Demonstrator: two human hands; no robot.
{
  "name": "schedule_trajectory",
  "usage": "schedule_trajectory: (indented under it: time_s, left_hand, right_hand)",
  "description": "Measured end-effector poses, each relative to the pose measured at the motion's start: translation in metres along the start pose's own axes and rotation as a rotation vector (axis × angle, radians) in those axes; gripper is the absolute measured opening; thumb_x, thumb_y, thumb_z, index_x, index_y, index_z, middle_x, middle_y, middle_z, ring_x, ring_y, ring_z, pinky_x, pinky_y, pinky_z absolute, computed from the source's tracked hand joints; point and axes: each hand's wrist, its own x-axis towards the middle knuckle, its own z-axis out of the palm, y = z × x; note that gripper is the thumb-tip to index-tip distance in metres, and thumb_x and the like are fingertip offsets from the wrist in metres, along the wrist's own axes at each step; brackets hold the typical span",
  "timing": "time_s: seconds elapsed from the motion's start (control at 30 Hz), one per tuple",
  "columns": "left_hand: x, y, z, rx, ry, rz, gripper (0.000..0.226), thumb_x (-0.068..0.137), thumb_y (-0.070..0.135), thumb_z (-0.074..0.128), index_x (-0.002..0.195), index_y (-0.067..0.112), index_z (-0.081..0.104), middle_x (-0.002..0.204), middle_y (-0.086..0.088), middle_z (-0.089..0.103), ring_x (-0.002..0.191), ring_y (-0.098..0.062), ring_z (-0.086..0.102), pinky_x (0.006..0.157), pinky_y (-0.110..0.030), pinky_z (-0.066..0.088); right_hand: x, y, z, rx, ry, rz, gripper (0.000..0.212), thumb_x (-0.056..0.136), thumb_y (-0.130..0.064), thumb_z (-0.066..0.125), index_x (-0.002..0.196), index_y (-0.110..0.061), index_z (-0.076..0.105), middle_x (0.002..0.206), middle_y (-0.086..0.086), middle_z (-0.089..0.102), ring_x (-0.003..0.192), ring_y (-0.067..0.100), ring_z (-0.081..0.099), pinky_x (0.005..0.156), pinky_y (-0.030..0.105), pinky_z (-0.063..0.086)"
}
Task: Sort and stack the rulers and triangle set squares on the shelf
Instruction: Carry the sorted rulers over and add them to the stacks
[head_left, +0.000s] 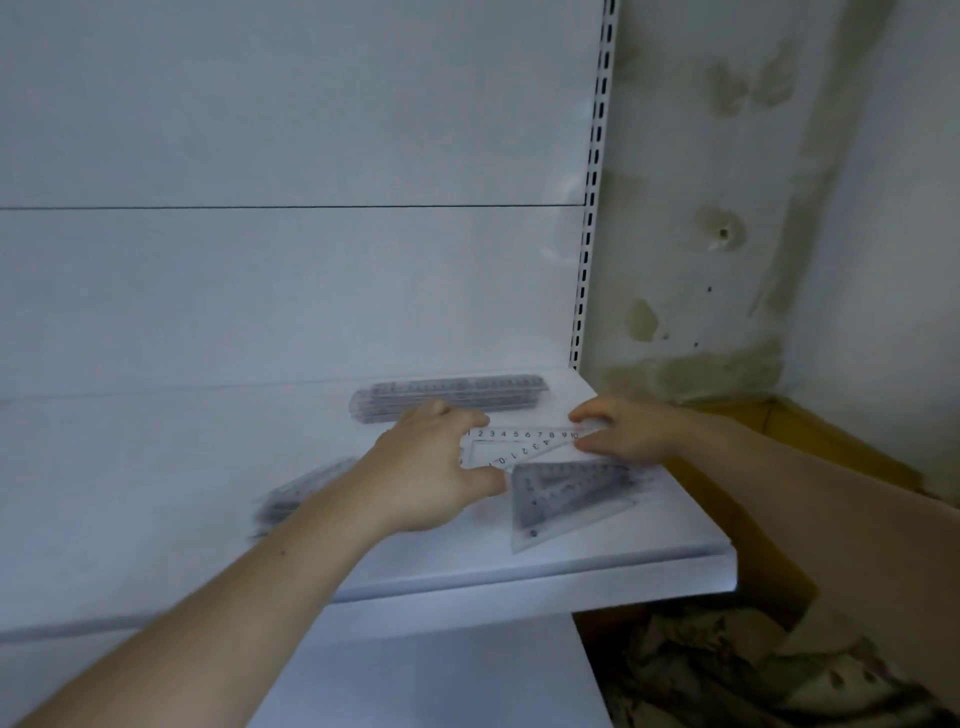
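A clear triangle set square (519, 447) with black numbers is held over the white shelf (597, 551). My left hand (436, 473) pinches its left corner with thumb and fingers. My right hand (623, 428) pinches its right tip. Just below it lies a stack of clear set squares (566, 499). A stack of clear straight rulers (452, 397) lies along the back of the shelf. Another pile of rulers (296, 493) lies to the left, partly hidden by my left forearm.
The shelf's back panel (291, 291) rises behind the rulers, with a slotted upright (592, 208) at its right. A stained wall (753, 208) stands to the right. A lower shelf (441, 670) sits beneath, and a cardboard box (779, 566) stands at the shelf's right end.
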Motion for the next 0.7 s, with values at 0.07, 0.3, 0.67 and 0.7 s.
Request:
schedule_trajectory:
  time_s: [0.07, 0.3, 0.67, 0.7]
  left_hand:
    - [0.002, 0.013, 0.008, -0.013, -0.031, 0.000, 0.067, 0.080, 0.052, 0.062, 0.138, 0.030, 0.037, 0.131, 0.007, 0.038, 0.128, -0.013, 0.032, 0.104, -0.030, 0.031]
    - [0.007, 0.040, 0.027, -0.137, -0.113, -0.084, 0.059, 0.084, 0.041, 0.063, 0.136, 0.026, 0.041, 0.144, 0.009, 0.036, 0.129, -0.010, 0.037, 0.095, -0.018, 0.027]
    - [0.008, 0.051, 0.038, 0.032, -0.205, -0.067, 0.062, 0.081, 0.047, 0.062, 0.137, 0.029, 0.039, 0.126, 0.006, 0.041, 0.120, -0.014, 0.039, 0.105, -0.033, 0.033]
    - [0.006, 0.052, 0.037, 0.040, -0.216, -0.060, 0.066, 0.080, 0.049, 0.063, 0.138, 0.030, 0.037, 0.127, 0.007, 0.041, 0.120, -0.013, 0.037, 0.106, -0.033, 0.033]
  right_hand:
    - [0.000, 0.005, 0.004, 0.031, 0.017, -0.070, 0.051, 0.093, -0.043, 0.054, 0.139, -0.024, 0.045, 0.150, 0.000, 0.035, 0.135, 0.018, 0.034, 0.110, 0.028, 0.025]
    - [0.001, 0.013, 0.019, 0.232, 0.127, -0.141, 0.049, 0.091, -0.039, 0.059, 0.134, -0.017, 0.051, 0.141, 0.004, 0.040, 0.126, 0.019, 0.041, 0.100, 0.026, 0.031]
    - [0.005, 0.026, 0.022, 0.504, 0.139, -0.162, 0.035, 0.095, -0.021, 0.056, 0.128, -0.011, 0.056, 0.135, 0.004, 0.049, 0.108, 0.010, 0.046, 0.083, 0.024, 0.039]
    - [0.006, 0.028, 0.022, 0.509, 0.136, -0.168, 0.033, 0.095, -0.020, 0.056, 0.127, -0.012, 0.057, 0.135, 0.004, 0.049, 0.110, 0.012, 0.047, 0.085, 0.025, 0.040]
